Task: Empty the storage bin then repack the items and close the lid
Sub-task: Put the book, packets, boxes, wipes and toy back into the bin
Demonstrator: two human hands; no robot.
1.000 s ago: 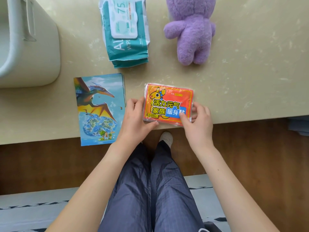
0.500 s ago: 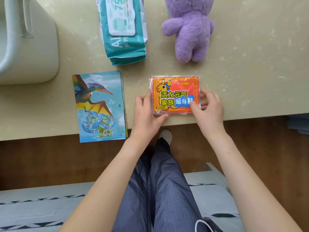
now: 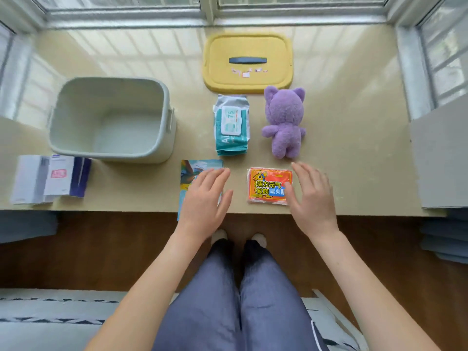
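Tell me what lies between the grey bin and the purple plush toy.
In the head view, the pack of wet wipes lies between the bin and the plush toy, touching neither.

The storage bin [image 3: 76, 117] and its yellow lid [image 3: 222, 51] looked like smooth, matt moulded plastic, while the wipes pack [image 3: 231, 138] and the orange warmer packet [image 3: 266, 183] were wrapped in glossy, crinkled film that caught the light. The purple toy [image 3: 283, 122] was soft, fuzzy plush cloth, the picture book [image 3: 200, 164] had a shiny printed paper cover, and the pale tabletop [image 3: 354, 160] was smooth with a faint sheen, above a brown wood-grain floor [image 3: 101, 249].
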